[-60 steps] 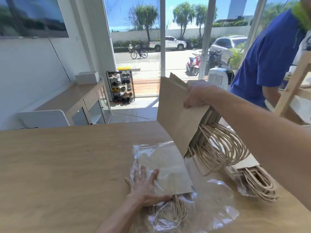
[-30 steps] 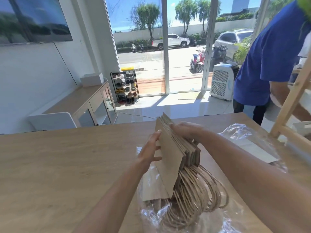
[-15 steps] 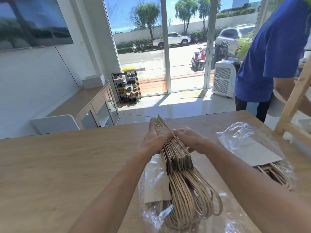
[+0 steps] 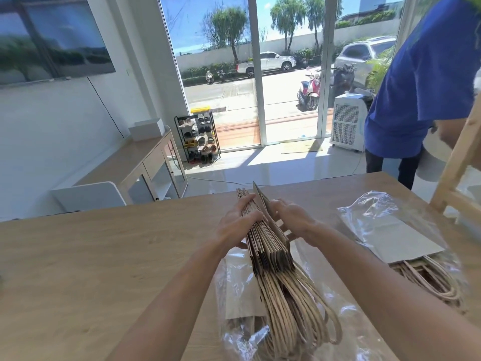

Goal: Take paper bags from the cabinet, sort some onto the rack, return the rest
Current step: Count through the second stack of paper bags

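Observation:
A thick stack of flat brown paper bags (image 4: 268,246) stands on edge above the wooden table (image 4: 91,256), its twisted paper handles (image 4: 294,308) hanging toward me. My left hand (image 4: 238,224) grips the stack's left side. My right hand (image 4: 291,220) holds its right side, with the outermost bag sticking up a little between the hands. Under the stack lies a clear plastic wrapper (image 4: 234,290) holding a few more bags. A second wrapped bundle of bags (image 4: 398,243) lies on the table to the right.
A wooden rack frame (image 4: 458,168) stands at the table's right edge. A person in a blue shirt (image 4: 421,82) stands beyond the far right corner. A low cabinet (image 4: 145,165), a shoe rack (image 4: 199,136) and glass doors lie beyond the table.
My right hand lowered the stack from up high to the table's middle. My left hand left the wrapper and joined it. Now both hands clamp the stack on edge, and one bag stands out.

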`<state>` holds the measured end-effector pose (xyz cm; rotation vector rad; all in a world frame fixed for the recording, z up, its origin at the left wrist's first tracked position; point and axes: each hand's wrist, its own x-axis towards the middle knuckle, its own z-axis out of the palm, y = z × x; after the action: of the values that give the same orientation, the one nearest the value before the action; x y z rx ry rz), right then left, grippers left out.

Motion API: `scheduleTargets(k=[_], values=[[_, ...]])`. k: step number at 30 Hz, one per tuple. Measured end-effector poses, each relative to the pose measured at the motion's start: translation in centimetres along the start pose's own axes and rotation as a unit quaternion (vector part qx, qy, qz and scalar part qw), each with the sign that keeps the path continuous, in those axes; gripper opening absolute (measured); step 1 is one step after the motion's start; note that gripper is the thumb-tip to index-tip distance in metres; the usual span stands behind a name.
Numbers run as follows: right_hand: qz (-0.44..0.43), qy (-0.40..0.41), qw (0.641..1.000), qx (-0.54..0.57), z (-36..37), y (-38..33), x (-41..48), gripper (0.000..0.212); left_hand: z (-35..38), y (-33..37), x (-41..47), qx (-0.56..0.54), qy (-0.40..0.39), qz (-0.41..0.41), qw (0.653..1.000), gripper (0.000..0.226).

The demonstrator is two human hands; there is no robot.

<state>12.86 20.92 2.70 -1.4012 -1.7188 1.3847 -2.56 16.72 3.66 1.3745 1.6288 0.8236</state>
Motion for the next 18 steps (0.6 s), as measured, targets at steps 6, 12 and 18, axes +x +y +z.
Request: scheduleTargets(k=[6, 12, 18], values=[[-0.125, 0.117, 0.983, -0.071, -0.4, 0.4, 0.8, 0.039, -1.0, -0.8, 0.1, -0.02, 0.001, -0.003, 1.0, 0.051], [-0.09, 0.137, 0.985, -0.052, 0.2, -0.5, 0.8, 0.018, -1.0, -1.2, -0.2, -0.027, -0.001, 0.012, 1.0, 0.051], [-0.081, 0.111, 0.986, -0.094, 0.6, -1.3, 0.8, 0.038, -0.8, -1.0, 0.0, -0.021, -0.014, 0.029, 0.999, 0.053]])
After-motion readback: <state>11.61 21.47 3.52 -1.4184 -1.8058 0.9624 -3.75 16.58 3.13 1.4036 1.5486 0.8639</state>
